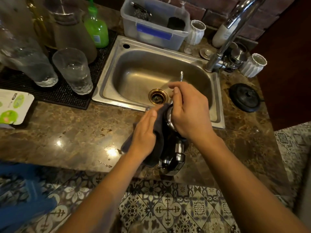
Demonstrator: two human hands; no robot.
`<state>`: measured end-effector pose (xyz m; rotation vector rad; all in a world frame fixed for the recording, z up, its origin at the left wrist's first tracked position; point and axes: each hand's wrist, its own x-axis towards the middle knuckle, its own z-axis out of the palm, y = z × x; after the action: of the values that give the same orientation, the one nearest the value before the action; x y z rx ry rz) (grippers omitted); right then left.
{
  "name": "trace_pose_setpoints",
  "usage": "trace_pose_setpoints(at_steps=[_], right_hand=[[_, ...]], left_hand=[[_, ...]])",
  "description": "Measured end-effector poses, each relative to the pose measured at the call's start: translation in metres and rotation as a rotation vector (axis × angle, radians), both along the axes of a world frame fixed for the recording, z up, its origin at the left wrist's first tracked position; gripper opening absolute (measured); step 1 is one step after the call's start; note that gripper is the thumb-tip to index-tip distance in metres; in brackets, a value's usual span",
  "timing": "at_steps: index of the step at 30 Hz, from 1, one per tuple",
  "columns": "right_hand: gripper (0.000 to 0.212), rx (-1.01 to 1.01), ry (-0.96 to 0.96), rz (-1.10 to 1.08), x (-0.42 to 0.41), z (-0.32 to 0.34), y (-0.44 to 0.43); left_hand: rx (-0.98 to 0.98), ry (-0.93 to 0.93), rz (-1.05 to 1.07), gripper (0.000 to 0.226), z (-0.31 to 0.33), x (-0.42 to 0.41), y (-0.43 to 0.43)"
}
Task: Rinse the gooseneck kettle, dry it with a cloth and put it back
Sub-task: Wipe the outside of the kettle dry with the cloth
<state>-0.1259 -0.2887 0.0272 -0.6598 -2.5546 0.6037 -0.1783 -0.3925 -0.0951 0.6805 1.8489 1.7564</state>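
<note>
as cloth (158, 132) presses it, kettle (169, 119) sits under right grip (190, 113).

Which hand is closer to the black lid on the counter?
Right. The right hand, holding the kettle, is just left of the lid; the left hand, pressing the cloth, is farther left.

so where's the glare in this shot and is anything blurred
head view: hard white glare spots on the polished counter near its front edge, small highlights on the kettle chrome; head view: the left hand and cloth are softened by motion blur, and the blue shape bottom left is a smear; head view: the wide lens bows the sink rim, corners go dim
</note>
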Motion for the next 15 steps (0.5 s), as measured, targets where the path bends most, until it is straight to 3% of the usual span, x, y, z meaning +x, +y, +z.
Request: trace_pose_setpoints(at_steps=[4, 7, 15], right_hand=[[0.027, 0.016, 0.008, 0.007, 0.0, -0.001, 0.0], [0.024, 0.039, 0.023, 0.01, 0.001, -0.001, 0.0], [0.022, 0.069, 0.007, 0.049, 0.0, 0.002, 0.001]], left_hand=[[-0.047, 0.109, 0.077, 0.052, -0.007, 0.05, -0.022], [-0.081, 0.235, 0.076, 0.06, -0.016, 0.072, -0.031], [-0.027, 0.358, 0.116, 0.06, -0.004, 0.045, -0.014]])
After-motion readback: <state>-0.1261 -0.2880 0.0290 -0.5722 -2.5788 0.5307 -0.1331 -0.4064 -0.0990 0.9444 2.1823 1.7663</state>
